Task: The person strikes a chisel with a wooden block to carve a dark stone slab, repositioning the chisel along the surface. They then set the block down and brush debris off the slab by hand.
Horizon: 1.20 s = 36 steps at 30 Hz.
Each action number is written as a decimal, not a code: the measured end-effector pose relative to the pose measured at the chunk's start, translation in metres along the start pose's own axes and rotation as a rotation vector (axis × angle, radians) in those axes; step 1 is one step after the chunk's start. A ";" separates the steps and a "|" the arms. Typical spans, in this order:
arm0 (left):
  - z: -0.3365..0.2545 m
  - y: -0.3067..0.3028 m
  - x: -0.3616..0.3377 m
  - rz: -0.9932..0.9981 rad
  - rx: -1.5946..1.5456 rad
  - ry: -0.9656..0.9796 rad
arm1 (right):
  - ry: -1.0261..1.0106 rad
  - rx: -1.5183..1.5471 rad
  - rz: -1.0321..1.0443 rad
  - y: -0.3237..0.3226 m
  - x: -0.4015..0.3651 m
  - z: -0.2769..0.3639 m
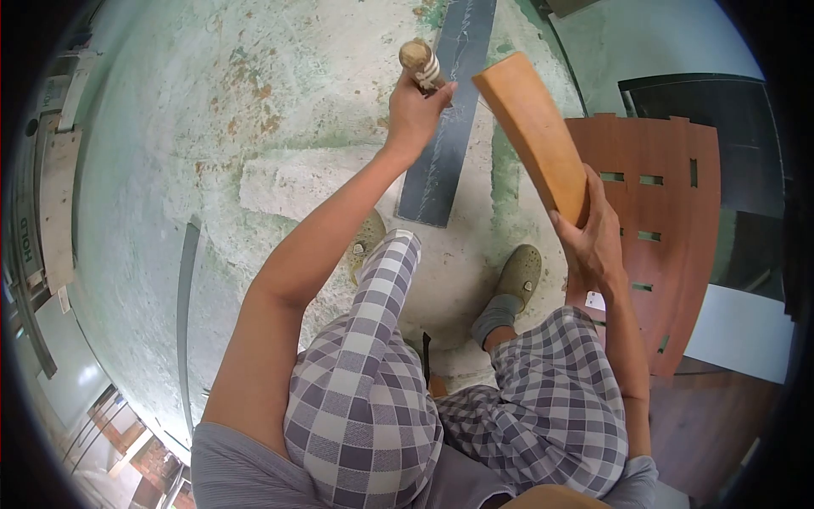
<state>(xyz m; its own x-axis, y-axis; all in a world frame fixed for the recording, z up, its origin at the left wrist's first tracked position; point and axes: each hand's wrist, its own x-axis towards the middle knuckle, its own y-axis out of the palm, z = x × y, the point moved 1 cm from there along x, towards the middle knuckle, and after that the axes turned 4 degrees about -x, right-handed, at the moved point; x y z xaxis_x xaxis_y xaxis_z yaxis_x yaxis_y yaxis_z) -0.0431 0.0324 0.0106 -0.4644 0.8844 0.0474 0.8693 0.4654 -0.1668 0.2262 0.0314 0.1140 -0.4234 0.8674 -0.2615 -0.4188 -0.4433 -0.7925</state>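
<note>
My left hand (417,112) is closed around a round wooden handle (417,56) with pale cord or tape wound about it. Whatever the handle belongs to is hidden by the fingers and I cannot make it out. My right hand (593,233) grips the lower end of a long, smooth orange-brown wooden block (534,127), tilted up and away to the left. Under my left hand, a dark grey strip (428,191) with scratchy white marks along its length lies on the floor.
Worn green and white floor (280,110) surrounds my feet. To the right lies a slotted reddish-brown panel (670,195), beside a black framed panel (712,102). A thin grey strip (185,314) is on the left, near boards (59,204) along the edge.
</note>
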 end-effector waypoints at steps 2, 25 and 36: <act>-0.009 -0.001 0.006 -0.056 -0.042 -0.080 | 0.007 -0.001 -0.021 0.003 0.002 -0.008; 0.016 0.017 0.033 -0.199 0.081 0.094 | -0.298 0.182 -0.172 -0.026 0.058 0.059; 0.011 0.006 0.033 -0.170 0.060 -0.009 | 0.036 0.037 0.025 -0.010 0.019 0.008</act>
<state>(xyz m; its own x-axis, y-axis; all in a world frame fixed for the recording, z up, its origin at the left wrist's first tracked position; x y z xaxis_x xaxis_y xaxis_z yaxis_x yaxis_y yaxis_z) -0.0548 0.0643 0.0006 -0.6058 0.7924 0.0711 0.7664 0.6052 -0.2151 0.2161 0.0507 0.1211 -0.4050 0.8631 -0.3017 -0.4379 -0.4728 -0.7646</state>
